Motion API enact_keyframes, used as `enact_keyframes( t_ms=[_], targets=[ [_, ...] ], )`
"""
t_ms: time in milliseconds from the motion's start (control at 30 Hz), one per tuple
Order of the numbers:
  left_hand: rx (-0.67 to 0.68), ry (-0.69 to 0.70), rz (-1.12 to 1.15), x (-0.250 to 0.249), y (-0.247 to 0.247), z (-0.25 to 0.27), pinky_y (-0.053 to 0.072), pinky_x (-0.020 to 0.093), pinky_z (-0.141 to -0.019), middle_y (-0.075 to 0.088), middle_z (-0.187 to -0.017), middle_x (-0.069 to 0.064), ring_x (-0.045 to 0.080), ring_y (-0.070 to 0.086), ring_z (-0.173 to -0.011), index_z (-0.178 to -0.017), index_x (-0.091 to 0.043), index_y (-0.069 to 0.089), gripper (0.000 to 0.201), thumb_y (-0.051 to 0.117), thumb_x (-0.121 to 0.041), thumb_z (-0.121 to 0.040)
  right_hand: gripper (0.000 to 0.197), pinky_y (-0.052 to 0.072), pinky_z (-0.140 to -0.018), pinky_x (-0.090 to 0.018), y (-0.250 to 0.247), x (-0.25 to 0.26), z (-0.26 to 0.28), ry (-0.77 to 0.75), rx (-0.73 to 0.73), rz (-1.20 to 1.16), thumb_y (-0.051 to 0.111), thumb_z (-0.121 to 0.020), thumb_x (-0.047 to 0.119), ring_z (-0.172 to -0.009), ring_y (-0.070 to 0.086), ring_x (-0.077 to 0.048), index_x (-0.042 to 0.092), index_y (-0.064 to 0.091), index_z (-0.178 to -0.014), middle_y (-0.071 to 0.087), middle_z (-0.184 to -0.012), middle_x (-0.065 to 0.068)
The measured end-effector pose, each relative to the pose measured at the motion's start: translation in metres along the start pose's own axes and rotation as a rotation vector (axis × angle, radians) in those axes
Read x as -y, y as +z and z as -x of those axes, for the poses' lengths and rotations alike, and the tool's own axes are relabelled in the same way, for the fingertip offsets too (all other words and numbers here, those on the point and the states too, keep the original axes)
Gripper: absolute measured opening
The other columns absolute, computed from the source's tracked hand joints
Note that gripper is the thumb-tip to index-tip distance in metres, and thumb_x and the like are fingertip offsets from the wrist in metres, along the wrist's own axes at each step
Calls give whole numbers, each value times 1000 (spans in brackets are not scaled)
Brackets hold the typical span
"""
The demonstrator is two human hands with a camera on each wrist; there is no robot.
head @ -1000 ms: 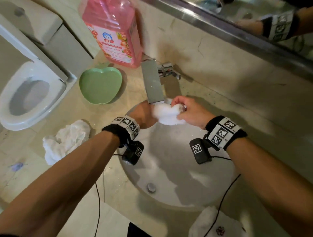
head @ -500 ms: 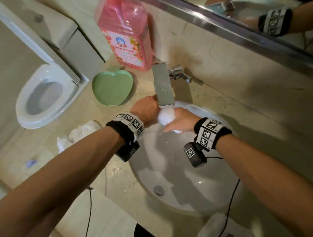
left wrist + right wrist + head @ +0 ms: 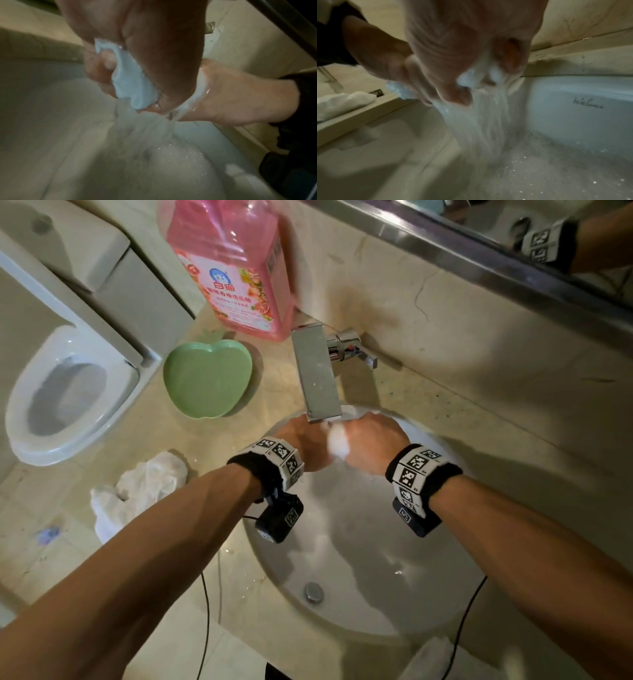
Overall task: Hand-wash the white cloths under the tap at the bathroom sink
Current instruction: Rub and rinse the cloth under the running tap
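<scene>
A wet white cloth (image 3: 337, 441) is bunched between both hands right under the steel tap spout (image 3: 317, 374), over the back of the white sink (image 3: 404, 604). My left hand (image 3: 305, 445) grips it from the left, fingers curled round the fabric (image 3: 132, 86). My right hand (image 3: 371, 445) squeezes it from the right, cloth bulging between its fingers (image 3: 471, 77). Water pours down from the cloth (image 3: 481, 128) into the basin. A second crumpled white cloth (image 3: 140, 491) lies on the counter left of the sink, and a third (image 3: 428, 659) sits at the sink's near rim.
A big pink detergent bottle (image 3: 233, 265) stands behind the tap. A green apple-shaped dish (image 3: 207, 380) sits left of the tap. The toilet (image 3: 65, 395) is far left. A mirror edge (image 3: 479, 258) runs along the back wall. The drain plug (image 3: 313, 592) lies in the near basin.
The hands have closed in on the cloth and moved further under the spout. Less of the cloth shows now than a second ago, and the head view has shifted.
</scene>
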State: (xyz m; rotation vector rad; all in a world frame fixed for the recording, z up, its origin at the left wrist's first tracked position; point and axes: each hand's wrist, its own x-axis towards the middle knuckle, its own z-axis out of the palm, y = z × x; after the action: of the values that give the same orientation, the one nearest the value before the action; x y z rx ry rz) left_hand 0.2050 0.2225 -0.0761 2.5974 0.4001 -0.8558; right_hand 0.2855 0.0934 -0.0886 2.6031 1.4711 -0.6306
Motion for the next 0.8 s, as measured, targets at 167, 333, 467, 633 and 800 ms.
enact_keyframes(
  t_ms=[167, 333, 467, 633, 800],
  targets=[
    [79, -85, 122, 1, 0, -6, 44, 32, -88, 62, -123, 14, 30, 59, -112, -124, -6, 58, 44, 60, -34, -90, 29, 35, -56, -28, -2, -4, 2, -26, -96, -55, 72, -75, 25, -62, 59, -27, 13, 67, -101, 67, -75, -9],
    [-3, 93, 536, 20, -13, 14, 33, 2, -87, 61, -126, -8, -4, 57, -110, -137, -15, 52, 54, 70, -33, -89, 53, 47, -58, -31, -7, -10, -7, -14, -58, -441, 76, -79, 22, -83, 67, -28, 13, 43, -119, 62, -95, -5],
    [89, -74, 607, 42, -14, 29, 32, 25, -101, 48, -145, 8, 25, 47, -130, -139, -16, 47, 55, 52, -50, -96, 52, 50, -97, -43, -11, 0, -10, -72, -10, -628, 67, -86, 12, -116, 57, -29, 7, 49, -135, 55, -127, -15],
    [19, -72, 622, 58, 4, 45, 44, 39, -99, 58, -129, 15, 26, 57, -109, -126, -8, 52, 34, 50, -30, -100, 44, 36, -110, -34, -12, 23, -17, -54, 39, -568, 55, -95, 8, -129, 48, -31, 9, 54, -138, 49, -143, -14],
    [-73, -10, 927, 52, 5, 47, 47, 35, -101, 60, -125, -9, 13, 61, -111, -126, -20, 53, 59, 72, -39, -73, 52, 40, -107, -33, -12, 32, -12, -80, -27, -714, 62, -90, 9, -124, 50, -23, 11, 48, -140, 54, -134, -10]
  ],
)
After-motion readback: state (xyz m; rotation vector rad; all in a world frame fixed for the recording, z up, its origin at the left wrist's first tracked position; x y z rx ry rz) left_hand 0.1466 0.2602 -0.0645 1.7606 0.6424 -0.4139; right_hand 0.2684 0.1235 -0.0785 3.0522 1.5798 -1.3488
